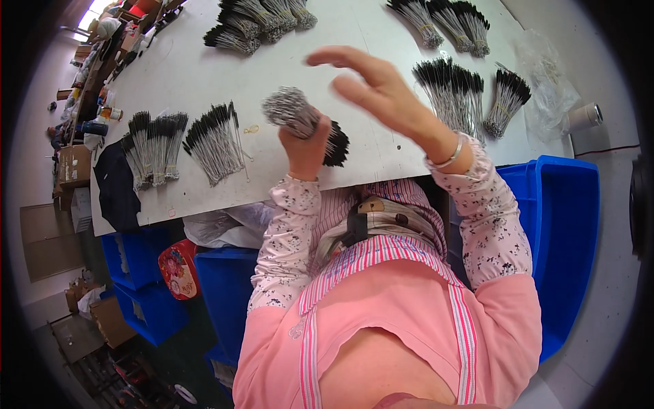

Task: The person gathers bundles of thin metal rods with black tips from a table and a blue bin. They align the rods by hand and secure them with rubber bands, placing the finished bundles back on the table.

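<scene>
My left hand (306, 148) is closed around a thick bundle of thin wire-stemmed brushes (289, 109). Their silvery wire ends point up and to the left, and their black tips stick out at the lower right of my fist. Above and to the right of the bundle, my right hand (390, 95) is in the air, thumb and fingers apart and slightly blurred, with nothing seen in it. On the white table (272, 180), a yellowish rubber band (252, 129) lies left of my left hand. A loose pile of the same brushes (214, 144) is farther left.
Banded brush bundles stand at the left (157, 146), far back (259, 24), far right (446, 24) and right edge (507, 102); a wider pile (449, 92) lies near my right wrist. A blue bin (565, 238) is at the right, clear plastic (541, 75) behind it.
</scene>
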